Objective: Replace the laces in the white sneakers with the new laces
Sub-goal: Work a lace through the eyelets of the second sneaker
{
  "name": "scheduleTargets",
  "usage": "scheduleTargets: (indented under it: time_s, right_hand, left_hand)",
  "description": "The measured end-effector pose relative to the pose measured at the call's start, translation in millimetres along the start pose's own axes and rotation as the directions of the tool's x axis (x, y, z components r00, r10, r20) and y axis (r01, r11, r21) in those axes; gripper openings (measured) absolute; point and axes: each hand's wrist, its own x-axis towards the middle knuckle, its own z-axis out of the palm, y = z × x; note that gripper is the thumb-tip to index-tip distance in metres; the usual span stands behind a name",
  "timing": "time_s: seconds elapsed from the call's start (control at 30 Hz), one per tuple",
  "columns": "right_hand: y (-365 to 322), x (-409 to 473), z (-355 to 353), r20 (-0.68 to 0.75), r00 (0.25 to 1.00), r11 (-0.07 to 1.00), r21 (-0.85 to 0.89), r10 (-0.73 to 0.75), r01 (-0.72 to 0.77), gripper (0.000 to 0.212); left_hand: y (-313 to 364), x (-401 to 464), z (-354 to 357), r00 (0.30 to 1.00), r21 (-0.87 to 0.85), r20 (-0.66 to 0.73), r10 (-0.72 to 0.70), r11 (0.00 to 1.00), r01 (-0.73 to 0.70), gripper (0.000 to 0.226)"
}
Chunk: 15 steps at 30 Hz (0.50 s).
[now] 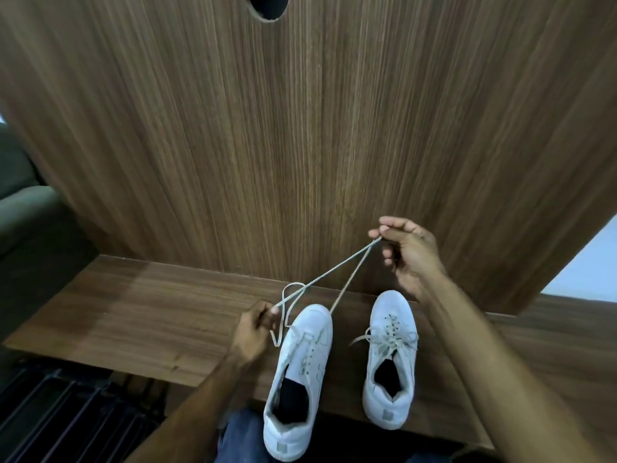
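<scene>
Left of the laced sneaker, our unlaced sneaker could tip if both hands, pinching its lace, tug sideways.

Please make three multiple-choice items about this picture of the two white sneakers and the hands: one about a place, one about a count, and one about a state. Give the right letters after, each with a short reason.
1. Where does the right hand hold the lace?
A. Raised beyond the toes of the sneakers
B. Inside a sneaker
C. Under the wooden ledge

2. How many white sneakers stand on the wooden ledge?
A. One
B. Two
C. Three

3. What is the state of the right sneaker?
A. Without any lace
B. Laced and tied in a bow
C. Lying upside down

Answers:
1 A, its fingers pinch the lace above and past the toes.
2 B, the left sneaker and the right sneaker stand side by side.
3 B, a bow lies across its eyelets.
</scene>
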Motion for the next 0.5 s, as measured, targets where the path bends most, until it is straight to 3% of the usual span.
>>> scheduleTargets:
  time_s: [0.1,0.17,0.2,0.27,0.3,0.4,0.5]
  right_hand:
    - [22,0,-7,-0.071,0.997,0.985,-0.169,-0.044,0.031,0.015]
    - [46,0,-10,-0.088,0.992,0.921,-0.386,-0.091,0.05,0.018]
    - [59,1,-12,-0.067,0.99,0.833,-0.548,-0.128,0.071,0.021]
    - [83,-4,-12,0.034,0.989,0.533,-0.839,-0.145,0.107,0.029]
    - [94,-9,-12,0.1,0.986,0.399,-0.905,-0.131,0.145,0.036]
    - [122,-29,-1,0.319,0.947,0.261,-0.912,-0.029,0.315,0.044]
    - [144,-37,7,0.413,0.902,0.31,-0.88,0.128,0.359,0.035]
  left_hand:
    - [-5,-2,-5,0.998,0.003,-0.036,-0.047,0.999,0.047,0.03]
    - [-2,-4,-3,0.998,0.007,-0.004,-0.056,0.998,0.056,0.03]
    - [0,-4,-2,0.998,0.01,0.036,-0.05,0.999,0.05,0.027]
    - [3,-4,4,0.991,0.012,0.134,-0.028,1.0,0.027,0.021]
    - [4,-4,7,0.984,0.024,0.179,-0.022,1.0,0.018,0.018]
    - [11,-6,19,0.959,0.082,0.284,-0.004,0.996,-0.02,0.014]
    - [23,-9,27,0.944,0.092,0.327,0.041,0.993,-0.075,0.015]
